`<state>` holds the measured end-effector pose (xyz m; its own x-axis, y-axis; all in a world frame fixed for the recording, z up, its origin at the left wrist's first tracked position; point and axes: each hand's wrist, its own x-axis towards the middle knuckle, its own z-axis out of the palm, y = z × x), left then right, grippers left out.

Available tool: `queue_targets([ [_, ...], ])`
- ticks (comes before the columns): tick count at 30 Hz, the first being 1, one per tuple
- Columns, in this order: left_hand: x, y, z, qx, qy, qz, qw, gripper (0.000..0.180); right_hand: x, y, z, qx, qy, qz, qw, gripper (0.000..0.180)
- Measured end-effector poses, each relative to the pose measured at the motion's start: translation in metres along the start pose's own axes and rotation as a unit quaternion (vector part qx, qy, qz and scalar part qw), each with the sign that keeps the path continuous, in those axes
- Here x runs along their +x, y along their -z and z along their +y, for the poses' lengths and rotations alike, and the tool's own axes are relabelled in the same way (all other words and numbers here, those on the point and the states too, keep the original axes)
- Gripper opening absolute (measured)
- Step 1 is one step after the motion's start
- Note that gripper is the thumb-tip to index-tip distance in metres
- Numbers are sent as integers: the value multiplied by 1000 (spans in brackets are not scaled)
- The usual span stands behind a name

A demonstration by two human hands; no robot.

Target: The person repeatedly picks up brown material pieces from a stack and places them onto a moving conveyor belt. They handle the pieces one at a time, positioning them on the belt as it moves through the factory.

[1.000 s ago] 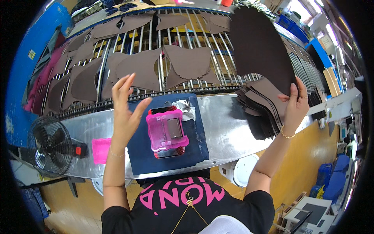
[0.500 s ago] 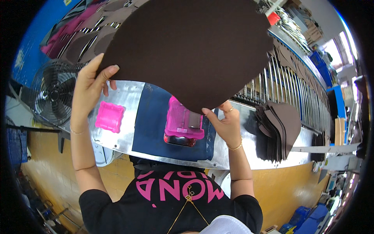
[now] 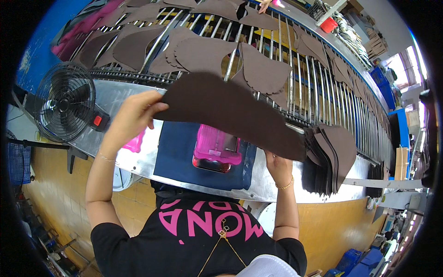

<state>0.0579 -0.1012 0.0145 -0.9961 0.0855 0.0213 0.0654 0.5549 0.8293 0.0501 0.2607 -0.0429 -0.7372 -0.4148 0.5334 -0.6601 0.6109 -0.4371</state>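
Between my two hands hangs a dark brown cut piece of sheet material [image 3: 221, 108], tilted and lowered toward the right. My left hand [image 3: 136, 113] pinches its left end between thumb and fingers. At its lower right edge, my right hand [image 3: 279, 168] grips it, with the fingers partly hidden behind the piece. Just right of that hand lies a stack of similar brown pieces [image 3: 339, 152]. Under the held piece, a pink plastic basket [image 3: 217, 150] rests on a dark blue mat [image 3: 175, 159]. A smaller pink tray [image 3: 134, 144] shows beside my left wrist.
Beyond the metal table [image 3: 145, 159] runs a conveyor of metal rods [image 3: 295, 78] carrying several brown pieces [image 3: 265, 67]. A black fan [image 3: 64, 102] stands at the left. Another person's hand [image 3: 264, 5] reaches in at the far side. A red container [image 3: 328, 25] sits at the far right.
The brown piece has come down and tilted away, its right end swinging toward the stack. My left hand moved right and lower, my right hand lower. The conveyor behind is now exposed.
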Motion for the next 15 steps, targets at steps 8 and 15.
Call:
queue_targets([
  [8,41,-76,24,127,-279,-72,949,10,-98,42,41,27,-282,38,958,18],
  [15,72,-145,70,85,-401,-185,893,20,-128,158,44,141,-322,327,877,23],
])
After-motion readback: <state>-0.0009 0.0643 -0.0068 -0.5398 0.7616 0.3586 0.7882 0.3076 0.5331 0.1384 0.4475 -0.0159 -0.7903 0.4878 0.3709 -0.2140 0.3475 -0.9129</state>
